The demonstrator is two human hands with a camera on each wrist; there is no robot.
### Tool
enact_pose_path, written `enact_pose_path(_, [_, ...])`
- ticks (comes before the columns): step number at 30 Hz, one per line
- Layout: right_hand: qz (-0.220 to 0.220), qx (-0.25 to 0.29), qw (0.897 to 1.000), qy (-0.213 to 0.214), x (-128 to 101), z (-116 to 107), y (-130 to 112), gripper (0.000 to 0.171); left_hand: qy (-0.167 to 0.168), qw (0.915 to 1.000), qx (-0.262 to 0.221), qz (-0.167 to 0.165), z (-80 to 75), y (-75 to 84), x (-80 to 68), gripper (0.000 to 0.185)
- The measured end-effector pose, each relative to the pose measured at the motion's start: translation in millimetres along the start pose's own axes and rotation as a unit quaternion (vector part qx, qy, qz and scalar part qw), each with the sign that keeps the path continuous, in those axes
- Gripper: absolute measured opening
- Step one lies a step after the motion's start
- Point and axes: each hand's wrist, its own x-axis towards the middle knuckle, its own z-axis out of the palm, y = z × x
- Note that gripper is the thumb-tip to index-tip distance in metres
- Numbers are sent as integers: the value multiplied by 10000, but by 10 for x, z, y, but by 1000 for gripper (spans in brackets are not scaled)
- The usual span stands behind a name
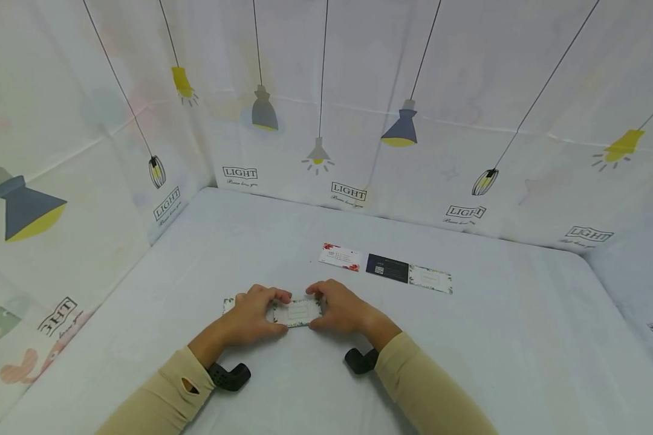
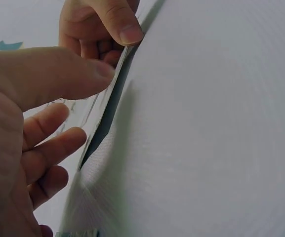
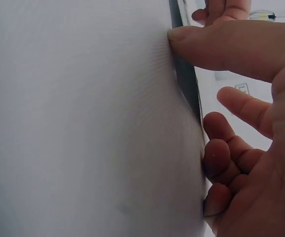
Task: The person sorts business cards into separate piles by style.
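A white card with a leafy green border is between my two hands, in the middle of the head view. My left hand holds it by the left side, thumb at the near edge and forefinger at the far one. On the opposite side my right hand grips it the same way, its thumb against the near edge. Along that edge a dark band shows beneath the card in both wrist views. Another leafy-bordered card peeks out from behind my left hand, mostly hidden.
Farther back on the white table lies a row of cards: one white with red flowers, one black and one leafy-bordered. A cloth backdrop printed with lamps rises behind and to the left.
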Motion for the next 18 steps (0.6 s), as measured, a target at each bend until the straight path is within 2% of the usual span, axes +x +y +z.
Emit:
enact_pose_path(5, [-7,42,10000,67,-16,-4,20,61,12,9998,147,-100,-4,17,5,46])
enact_pose_path(11, [27,267,9995,178,-49,-16,52,63,77,9997,217,-106,5,4,16,41])
enact_pose_path(18, [-85,299,9986,431,-124,-34,74,63,179,9998,-21,28,6,14,28,39])
